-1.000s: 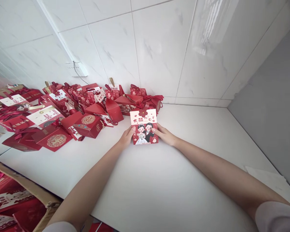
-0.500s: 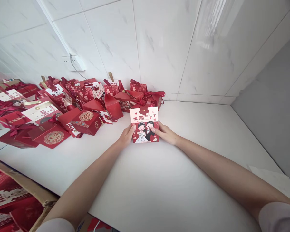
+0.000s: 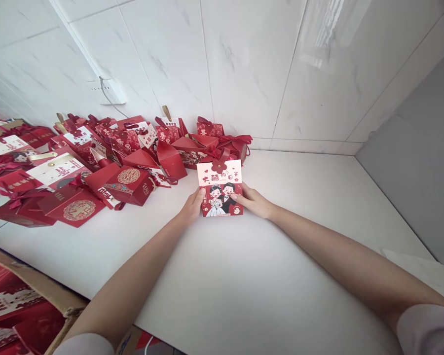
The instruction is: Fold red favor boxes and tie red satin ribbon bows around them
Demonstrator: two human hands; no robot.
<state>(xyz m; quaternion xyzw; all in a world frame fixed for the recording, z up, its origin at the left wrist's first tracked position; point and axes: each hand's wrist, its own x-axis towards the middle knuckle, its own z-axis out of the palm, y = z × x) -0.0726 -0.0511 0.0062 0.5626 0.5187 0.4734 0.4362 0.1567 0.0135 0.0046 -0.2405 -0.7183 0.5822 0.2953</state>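
Observation:
A red and pink gift box [image 3: 219, 185] with a cartoon bride and groom on its front stands on the white counter [image 3: 266, 276]. My left hand [image 3: 193, 205] grips its left side, thumb on the front face. On its right side my right hand [image 3: 252, 201] holds it the same way. Both arms reach far forward across the counter. The box sits just in front of a heap of red gift boxes [image 3: 133, 153].
Several red gift boxes and bags with ribbons lie piled along the tiled wall [image 3: 244, 64] at the left. A wall socket [image 3: 109, 91] is above them. An open cardboard carton [image 3: 29, 301] with more red boxes stands at lower left. A grey panel [image 3: 422, 162] bounds the right.
The view has shifted slightly; the box and both hands stay in nearly the same place on the counter, with the grip unchanged.

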